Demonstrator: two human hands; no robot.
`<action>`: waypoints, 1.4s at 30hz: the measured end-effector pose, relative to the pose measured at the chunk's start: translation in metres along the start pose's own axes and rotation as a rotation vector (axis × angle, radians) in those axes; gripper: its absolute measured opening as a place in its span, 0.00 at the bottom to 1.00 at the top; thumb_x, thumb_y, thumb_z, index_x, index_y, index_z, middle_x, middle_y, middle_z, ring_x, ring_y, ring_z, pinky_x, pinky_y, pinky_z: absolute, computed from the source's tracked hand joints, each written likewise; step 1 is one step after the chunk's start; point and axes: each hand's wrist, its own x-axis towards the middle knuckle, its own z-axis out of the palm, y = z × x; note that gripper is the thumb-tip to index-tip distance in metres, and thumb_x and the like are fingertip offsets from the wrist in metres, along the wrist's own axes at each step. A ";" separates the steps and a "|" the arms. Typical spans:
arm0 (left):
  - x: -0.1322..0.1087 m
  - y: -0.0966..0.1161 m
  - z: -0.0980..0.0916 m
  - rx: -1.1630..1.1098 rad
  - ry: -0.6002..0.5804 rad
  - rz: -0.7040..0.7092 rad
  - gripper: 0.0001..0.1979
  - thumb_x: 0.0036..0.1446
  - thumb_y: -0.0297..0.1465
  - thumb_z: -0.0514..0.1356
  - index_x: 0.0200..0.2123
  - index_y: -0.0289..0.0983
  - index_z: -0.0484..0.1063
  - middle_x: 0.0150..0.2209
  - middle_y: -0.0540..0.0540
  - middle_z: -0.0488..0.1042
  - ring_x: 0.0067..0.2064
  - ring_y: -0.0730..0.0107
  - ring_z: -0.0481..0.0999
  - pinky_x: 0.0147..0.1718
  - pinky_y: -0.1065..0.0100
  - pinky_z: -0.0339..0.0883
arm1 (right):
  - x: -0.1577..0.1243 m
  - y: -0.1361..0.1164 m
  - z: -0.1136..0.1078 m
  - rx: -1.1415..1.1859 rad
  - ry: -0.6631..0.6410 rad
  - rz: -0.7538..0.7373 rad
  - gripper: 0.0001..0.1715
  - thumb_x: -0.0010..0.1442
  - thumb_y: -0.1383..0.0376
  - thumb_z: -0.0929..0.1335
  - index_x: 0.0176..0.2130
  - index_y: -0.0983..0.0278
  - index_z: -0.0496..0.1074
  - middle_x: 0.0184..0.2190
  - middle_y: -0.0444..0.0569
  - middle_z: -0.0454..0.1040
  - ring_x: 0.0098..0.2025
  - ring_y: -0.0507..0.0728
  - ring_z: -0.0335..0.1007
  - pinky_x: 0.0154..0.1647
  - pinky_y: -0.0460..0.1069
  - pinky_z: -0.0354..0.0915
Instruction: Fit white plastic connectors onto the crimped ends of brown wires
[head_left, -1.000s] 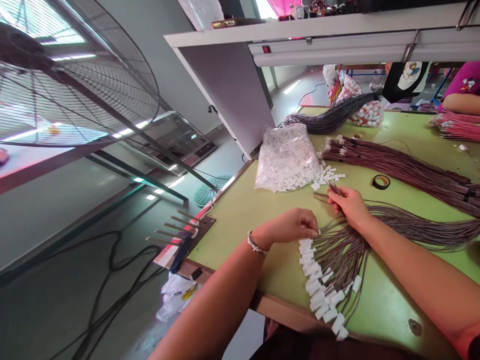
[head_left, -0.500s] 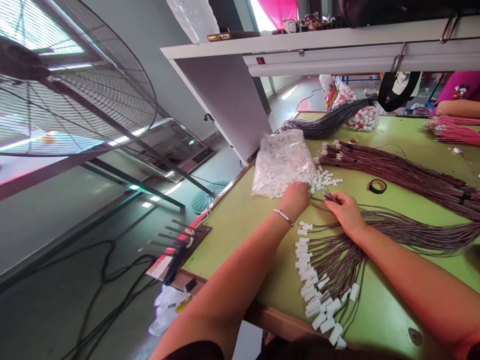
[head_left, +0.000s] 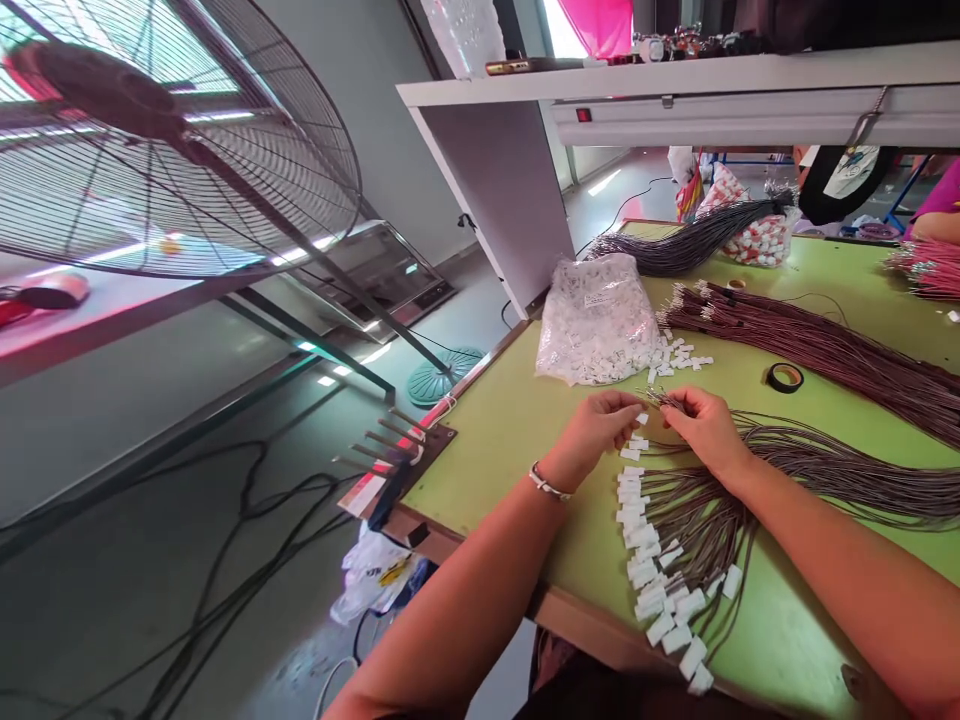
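My left hand [head_left: 598,432], a bracelet at its wrist, pinches a small white connector [head_left: 642,418] between thumb and fingers. Close beside it on the right, my right hand [head_left: 701,425] is closed on the bare-tipped ends of brown wires [head_left: 664,400]. Below both hands, a fan of brown wires with white connectors [head_left: 643,540] on their ends lies on the green table [head_left: 480,470]. Beyond the hands sits a clear bag of white connectors [head_left: 596,320], with loose white connectors [head_left: 679,358] spilled at its right side.
A black tape roll [head_left: 784,377] and dark red wire bundles [head_left: 817,345] lie to the right. Behind are a dark wire bundle [head_left: 682,240] and a bag of red-and-white parts [head_left: 761,240]. A pegged block [head_left: 427,462] sits at the left edge. Another person's arm shows far right.
My left hand has come back from the loose connectors by the bag and now holds a white connector near the wire ends. The camera view has shifted left.
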 end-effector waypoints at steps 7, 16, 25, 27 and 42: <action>-0.001 -0.002 0.000 0.025 -0.035 0.035 0.12 0.46 0.36 0.65 0.30 0.32 0.74 0.16 0.52 0.68 0.17 0.80 0.63 0.16 0.75 0.56 | -0.001 0.007 0.004 -0.388 0.047 -0.165 0.05 0.49 0.64 0.65 0.25 0.62 0.63 0.19 0.41 0.65 0.23 0.50 0.57 0.26 0.45 0.54; -0.005 0.001 0.004 0.051 -0.013 0.001 0.12 0.47 0.37 0.65 0.25 0.32 0.74 0.15 0.53 0.66 0.16 0.81 0.61 0.16 0.75 0.54 | -0.005 0.001 0.002 -0.545 0.065 -0.241 0.06 0.53 0.63 0.64 0.26 0.61 0.62 0.21 0.43 0.66 0.24 0.52 0.58 0.27 0.46 0.53; -0.002 -0.005 0.001 -0.002 -0.039 0.021 0.12 0.46 0.37 0.66 0.25 0.31 0.74 0.15 0.51 0.68 0.16 0.81 0.62 0.15 0.75 0.54 | -0.003 -0.003 0.002 -0.235 -0.027 -0.049 0.11 0.48 0.58 0.67 0.27 0.63 0.67 0.21 0.42 0.66 0.24 0.51 0.59 0.27 0.46 0.57; -0.001 -0.005 0.001 -0.010 -0.039 0.018 0.12 0.45 0.36 0.67 0.24 0.31 0.75 0.15 0.51 0.68 0.16 0.81 0.62 0.16 0.76 0.55 | -0.001 -0.005 0.001 -0.161 -0.047 0.006 0.12 0.47 0.56 0.66 0.25 0.64 0.67 0.19 0.41 0.64 0.23 0.50 0.56 0.25 0.46 0.55; 0.002 -0.004 -0.006 -0.526 -0.010 -0.175 0.06 0.54 0.26 0.62 0.31 0.27 0.77 0.25 0.43 0.76 0.24 0.80 0.72 0.29 0.78 0.69 | -0.004 0.000 -0.005 -0.320 0.040 -0.160 0.11 0.51 0.61 0.64 0.21 0.63 0.62 0.17 0.39 0.58 0.22 0.49 0.51 0.24 0.46 0.51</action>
